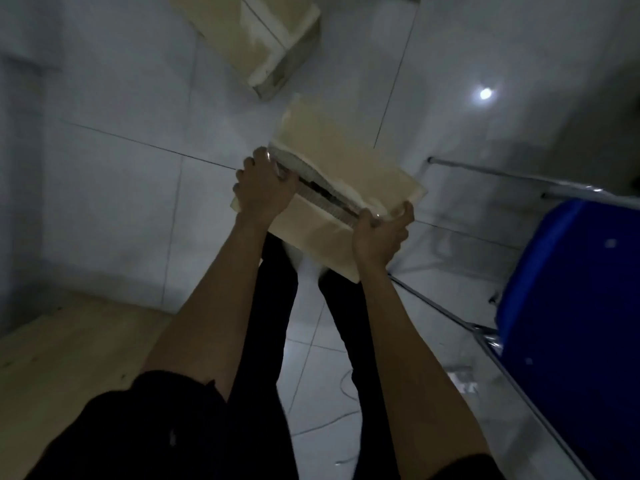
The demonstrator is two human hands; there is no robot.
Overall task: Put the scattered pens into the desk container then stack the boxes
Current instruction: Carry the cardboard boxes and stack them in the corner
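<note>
Above floor tiles (121, 202): left grip (266, 190), right grip (381, 235) curled round cardboard box (346, 161) (blurred).

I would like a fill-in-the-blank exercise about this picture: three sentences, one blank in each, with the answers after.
1. The left hand and the right hand both grip the near box, which is made of ____.
2. The far box lies on the tiled ____.
3. The chair on the right has a ____ seat.
Answers: cardboard; floor; blue.
</note>
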